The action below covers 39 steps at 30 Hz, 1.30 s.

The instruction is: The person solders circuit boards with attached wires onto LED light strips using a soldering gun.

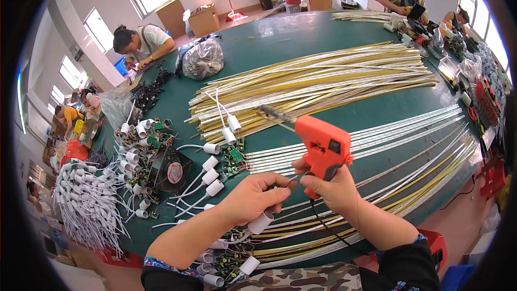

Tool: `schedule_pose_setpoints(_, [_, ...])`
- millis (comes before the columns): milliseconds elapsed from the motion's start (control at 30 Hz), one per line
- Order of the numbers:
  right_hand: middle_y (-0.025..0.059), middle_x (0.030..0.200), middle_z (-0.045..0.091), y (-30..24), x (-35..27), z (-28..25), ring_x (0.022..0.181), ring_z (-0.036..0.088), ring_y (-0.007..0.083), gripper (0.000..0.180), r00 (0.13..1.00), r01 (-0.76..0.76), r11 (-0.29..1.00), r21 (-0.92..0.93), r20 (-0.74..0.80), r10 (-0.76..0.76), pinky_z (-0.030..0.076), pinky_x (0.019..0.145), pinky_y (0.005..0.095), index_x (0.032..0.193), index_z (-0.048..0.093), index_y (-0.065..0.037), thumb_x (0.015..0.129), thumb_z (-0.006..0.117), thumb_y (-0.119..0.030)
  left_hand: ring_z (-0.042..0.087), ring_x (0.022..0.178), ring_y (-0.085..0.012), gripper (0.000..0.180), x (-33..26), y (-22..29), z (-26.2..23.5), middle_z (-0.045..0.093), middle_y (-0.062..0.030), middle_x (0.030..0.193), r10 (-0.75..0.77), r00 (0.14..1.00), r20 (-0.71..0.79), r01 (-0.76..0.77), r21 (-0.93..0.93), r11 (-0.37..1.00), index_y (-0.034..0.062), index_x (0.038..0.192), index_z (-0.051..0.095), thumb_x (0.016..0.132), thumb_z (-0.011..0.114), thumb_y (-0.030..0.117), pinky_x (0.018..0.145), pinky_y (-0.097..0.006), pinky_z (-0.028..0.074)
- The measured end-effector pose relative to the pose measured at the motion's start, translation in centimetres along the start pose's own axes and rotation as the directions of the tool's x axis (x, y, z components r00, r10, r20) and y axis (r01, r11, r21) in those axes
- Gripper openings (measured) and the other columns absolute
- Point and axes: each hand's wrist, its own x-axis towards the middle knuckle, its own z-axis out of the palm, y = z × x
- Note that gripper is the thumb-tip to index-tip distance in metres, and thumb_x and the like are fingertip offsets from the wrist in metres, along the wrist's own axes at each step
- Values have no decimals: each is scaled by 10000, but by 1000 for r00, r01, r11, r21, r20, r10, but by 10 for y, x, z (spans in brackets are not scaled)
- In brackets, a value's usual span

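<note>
My right hand [336,188] is wrapped round the handle of a red soldering gun [323,143], whose metal tip points to the far left. A black cord hangs from the gun's base. Close beside it, my left hand [258,199] is closed, its fingertips pinching a thin wire [291,182] near my right fingers. Just under the left hand hangs a white cylindrical cap [261,222]; whether the hand also holds it I cannot tell. Several pale LED strips [377,134] lie side by side beyond my hands, with a green circuit board [236,155] at their left ends.
A thick pile of yellow and white strips [323,78] covers the table's middle. To the left are a black fan [169,170], white caps with cables [89,199] and a plastic bag [203,59]. Other people work at the far left and far right. Tools and parts crowd the right edge.
</note>
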Motion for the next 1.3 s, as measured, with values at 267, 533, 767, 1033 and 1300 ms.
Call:
schedule_pose_setpoints(267, [83,1172,669,5,-5,5,1018,653,139,500,987,69,988,-137,155,-47,548,875,319,1349,515,-22,905,730,-102,656,696,-115,129,4,-3,5,686,-90,942,19,1000,-21,-22,-106,994,34,1029,511,982,624,74,570,-236,478])
schedule_pose_setpoints(533, [27,918,652,3,-8,14,834,635,97,327,998,67,974,-217,-8,-70,537,713,259,1146,560,-20,880,747,-59,667,737,-114,151,7,-9,9,682,-79,909,23,998,-65,-28,-79,996,42,973,485,977,635,57,635,-251,548])
schedule_pose_setpoints(767, [-5,837,618,13,-2,8,669,573,58,285,996,48,978,-201,-64,-62,460,554,215,1095,574,-22,879,753,-72,651,755,-131,171,6,-11,17,622,-66,890,150,942,-300,-162,-17,987,19,1001,510,957,668,68,624,-267,535])
schedule_pose_setpoints(1033, [-8,819,596,13,-3,18,747,524,74,236,987,14,991,-132,-159,-35,450,666,255,999,610,-28,876,778,-138,588,664,-125,147,18,-26,3,606,-50,904,693,720,-39,-490,678,548,24,1029,561,947,671,77,576,-288,485])
schedule_pose_setpoints(1300, [-2,872,602,8,-8,17,785,551,76,342,988,74,979,-189,-121,-98,479,710,257,1128,545,-29,882,769,-105,558,620,-59,111,12,-15,13,590,-29,848,188,958,-218,-157,151,976,24,1049,555,1008,604,114,543,-228,464])
